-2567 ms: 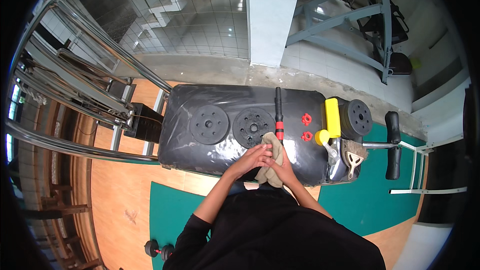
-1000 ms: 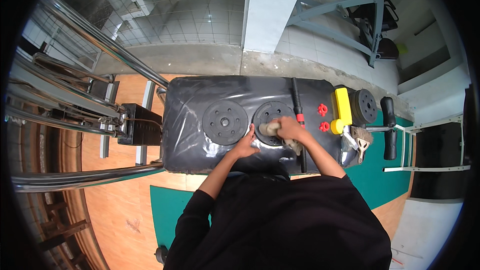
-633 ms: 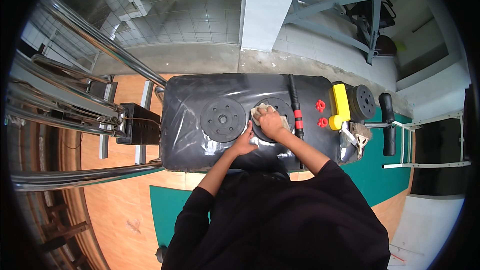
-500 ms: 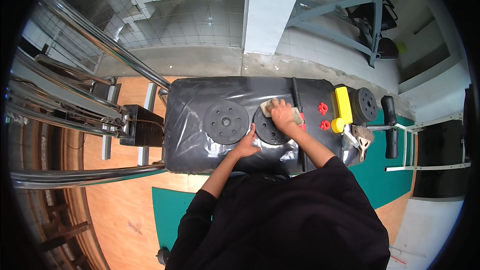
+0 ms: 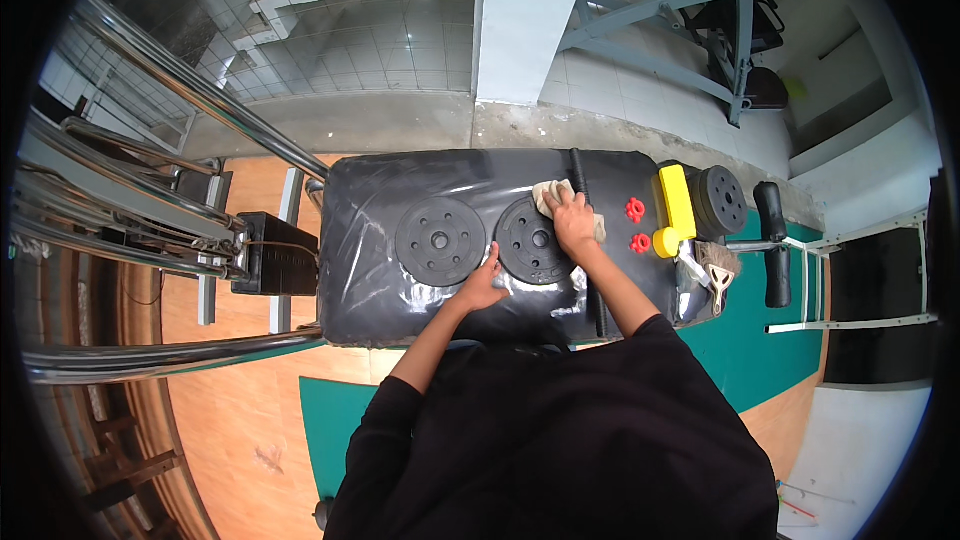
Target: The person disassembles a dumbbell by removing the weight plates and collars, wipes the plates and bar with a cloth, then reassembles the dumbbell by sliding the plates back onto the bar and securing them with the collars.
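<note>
Two round black weight plates lie flat on a black padded bench (image 5: 365, 310). My right hand (image 5: 572, 224) presses a pale cloth (image 5: 546, 196) against the far right edge of the right plate (image 5: 527, 251). The fingers are wrapped over the cloth. My left hand (image 5: 481, 286) rests at the near left edge of that same plate, thumb and fingers apart, steadying nothing inside its palm. Beside it lies the left plate (image 5: 440, 242), untouched. A black dumbbell bar (image 5: 579, 172) runs across the bench just right of my right hand, partly hidden under my forearm.
Two red star-shaped collars (image 5: 637, 209) lie right of the bar. Beyond them are a yellow box (image 5: 677, 202), a yellow round container (image 5: 665, 241), a brush (image 5: 719, 276) and stacked plates (image 5: 720, 201). Chrome machine rails (image 5: 190, 65) and a weight stack (image 5: 275, 253) stand at left.
My right hand has shifted with the cloth from the top of the right plate to its right rim, uncovering the plate's centre hole. My left hand stays at the near left edge.
</note>
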Available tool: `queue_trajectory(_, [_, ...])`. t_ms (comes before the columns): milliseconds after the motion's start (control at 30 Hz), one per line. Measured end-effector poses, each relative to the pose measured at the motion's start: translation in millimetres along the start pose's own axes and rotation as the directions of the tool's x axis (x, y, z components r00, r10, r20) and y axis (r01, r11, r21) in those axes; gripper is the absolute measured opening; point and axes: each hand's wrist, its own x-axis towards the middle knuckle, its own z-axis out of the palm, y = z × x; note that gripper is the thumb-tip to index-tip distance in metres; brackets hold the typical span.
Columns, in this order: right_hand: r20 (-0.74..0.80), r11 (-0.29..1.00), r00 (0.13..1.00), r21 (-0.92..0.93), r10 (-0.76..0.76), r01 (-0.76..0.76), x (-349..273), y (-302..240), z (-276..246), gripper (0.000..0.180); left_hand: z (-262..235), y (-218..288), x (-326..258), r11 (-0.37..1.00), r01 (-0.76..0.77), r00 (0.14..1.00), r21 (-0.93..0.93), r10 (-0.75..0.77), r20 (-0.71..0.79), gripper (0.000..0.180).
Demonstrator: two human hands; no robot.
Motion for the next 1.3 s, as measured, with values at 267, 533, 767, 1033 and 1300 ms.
queue_trajectory(267, [0.025, 0.938, 0.956, 0.205, -0.292, 0.281, -124, -57, -10, 0.051, 0, -5, 1, 0.998, -0.004, 1.000, -0.070, 0.004, 0.009, 0.101])
queue_trajectory(533, [0.048, 0.939, 0.998, 0.342, -0.046, 0.027, -80, 7, -70, 0.057, -5, 4, -6, 0.997, -0.001, 1.000, -0.073, 0.001, 0.002, 0.094])
queue_trajectory(767, [0.165, 0.899, 0.976, 0.434, -0.139, 0.055, -108, -56, -21, 0.066, -3, 0, -3, 0.983, 0.033, 0.999, -0.179, -0.030, 0.022, 0.095])
queue_trajectory(1033, [0.189, 0.844, 0.982, 0.525, 0.007, -0.107, -87, -3, -62, 0.050, -7, -9, 0, 0.978, -0.030, 0.999, -0.205, 0.036, 0.028, 0.096])
queue_trajectory(1300, [0.332, 0.843, 0.902, 0.534, -0.277, 0.063, -122, -50, -43, 0.054, -3, -2, -3, 0.982, 0.017, 1.000, -0.188, -0.015, 0.016, 0.095])
